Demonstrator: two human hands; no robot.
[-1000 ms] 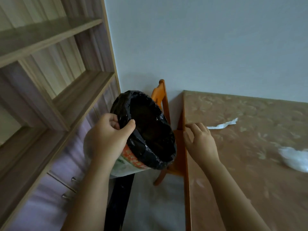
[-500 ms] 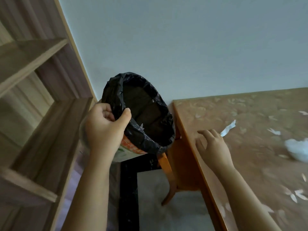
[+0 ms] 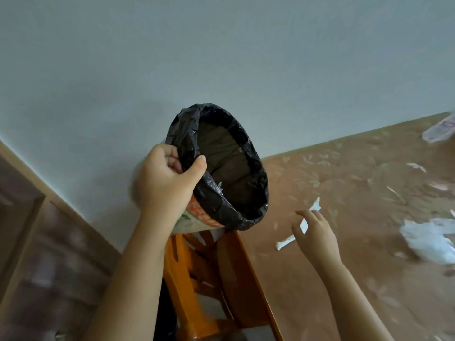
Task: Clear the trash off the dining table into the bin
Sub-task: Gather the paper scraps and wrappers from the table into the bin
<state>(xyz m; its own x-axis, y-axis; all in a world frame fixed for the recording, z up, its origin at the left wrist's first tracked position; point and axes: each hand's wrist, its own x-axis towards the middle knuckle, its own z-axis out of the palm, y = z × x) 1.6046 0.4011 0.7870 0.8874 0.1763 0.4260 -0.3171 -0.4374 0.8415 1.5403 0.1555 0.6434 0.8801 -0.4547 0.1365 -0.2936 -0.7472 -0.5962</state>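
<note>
My left hand [image 3: 167,185] grips the rim of the bin [image 3: 221,168], a small pail lined with a black plastic bag, held in the air and tilted with its mouth facing the table. My right hand [image 3: 315,235] hovers over the brown patterned dining table [image 3: 344,279] with fingers apart, right over a long white paper strip [image 3: 286,242] near the table's left edge. A crumpled white plastic wrapper [image 3: 428,239] lies to the right. Small white scraps [image 3: 416,166] dot the tabletop further back.
An orange wooden chair [image 3: 194,279] stands below the bin, tucked against the table's left edge. A wooden shelf unit [image 3: 37,242] fills the lower left. A pale wall rises behind. A clear packet [image 3: 440,129] lies at the far right edge of the table.
The view has swung right and up. My left hand has carried the bin closer to the table edge. My right hand has slid further onto the table, over the white strip.
</note>
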